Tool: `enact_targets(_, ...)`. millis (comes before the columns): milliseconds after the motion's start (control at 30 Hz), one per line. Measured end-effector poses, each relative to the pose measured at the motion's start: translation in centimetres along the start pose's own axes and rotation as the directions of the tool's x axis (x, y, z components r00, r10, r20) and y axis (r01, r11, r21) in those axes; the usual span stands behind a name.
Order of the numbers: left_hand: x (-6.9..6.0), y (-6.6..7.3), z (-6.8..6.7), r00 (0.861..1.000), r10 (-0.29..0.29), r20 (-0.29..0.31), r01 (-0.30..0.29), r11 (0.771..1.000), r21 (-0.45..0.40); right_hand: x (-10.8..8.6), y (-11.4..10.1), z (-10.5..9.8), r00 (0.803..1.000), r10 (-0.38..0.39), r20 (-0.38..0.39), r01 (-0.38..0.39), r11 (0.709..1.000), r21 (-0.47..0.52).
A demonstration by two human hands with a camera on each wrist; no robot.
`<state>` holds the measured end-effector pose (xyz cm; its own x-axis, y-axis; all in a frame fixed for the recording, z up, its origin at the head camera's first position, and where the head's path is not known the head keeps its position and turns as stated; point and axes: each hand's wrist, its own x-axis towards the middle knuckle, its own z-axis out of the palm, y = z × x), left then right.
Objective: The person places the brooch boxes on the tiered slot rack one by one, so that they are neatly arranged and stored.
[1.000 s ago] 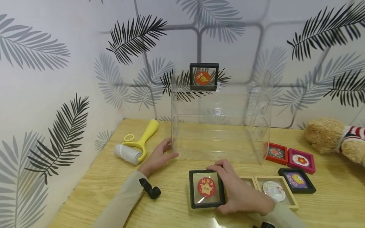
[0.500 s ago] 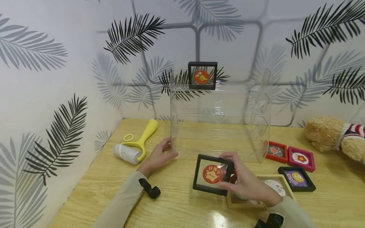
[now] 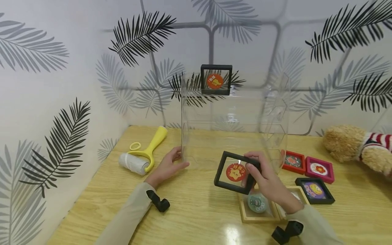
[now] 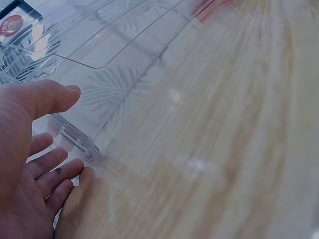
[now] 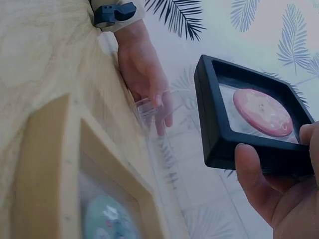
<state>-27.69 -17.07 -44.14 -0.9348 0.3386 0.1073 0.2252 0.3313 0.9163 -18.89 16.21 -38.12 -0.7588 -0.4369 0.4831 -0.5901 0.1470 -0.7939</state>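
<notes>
Black display frame (image 3: 235, 172), pinched along one edge by the right hand (image 3: 269, 183), hung tilted above the counter (image 3: 183, 217) near a clear acrylic rack (image 3: 234, 119); the left hand (image 3: 166, 168) lay loose-fingered at its corner. That one-sided grip risked a slip.

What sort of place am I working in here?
Probably a room corner in a home, though a small studio is possible: leaf-print walls meet behind a wood-grain table, and a plush toy lies at its far right.

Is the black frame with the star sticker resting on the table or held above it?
Held above: the right hand grips the black frame, clear of the table in the right wrist view.
</notes>
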Motion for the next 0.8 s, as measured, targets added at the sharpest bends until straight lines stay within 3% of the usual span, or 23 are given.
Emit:
enact_targets(133, 0.0, 0.1, -0.1, 1.000, 0.001, 0.009, -0.001, 1.000, -0.003, 1.1, -0.4, -1.0, 0.999, -0.011, -0.049, 0.011, 1.000, 0.007)
enact_targets(333, -0.1, 0.1, -0.2, 1.000, -0.009, 0.016, 0.009, 1.000, -0.008, 3.8, -2.1, -3.0, 0.983, -0.050, -0.179, 0.037, 0.997, -0.074)
enact_targets(467, -0.2, 0.2, -0.3, 1.000, -0.010, 0.009, 0.010, 1.000, -0.011, 6.1, -3.8, -4.7, 0.971, -0.027, -0.239, 0.029, 1.000, 0.004)
enact_targets(600, 0.0, 0.3, -0.2, 1.000, 0.001, 0.012, -0.001, 1.000, -0.014, 8.7, -5.8, -6.5, 0.947, -0.001, -0.321, 0.046, 0.990, 0.132)
enact_targets(800, 0.0, 0.3, -0.1, 1.000, -0.016, 0.010, 0.016, 1.000, -0.023, 12.8, -7.4, -9.0, 0.894, -0.076, -0.443, 0.074, 0.997, -0.022)
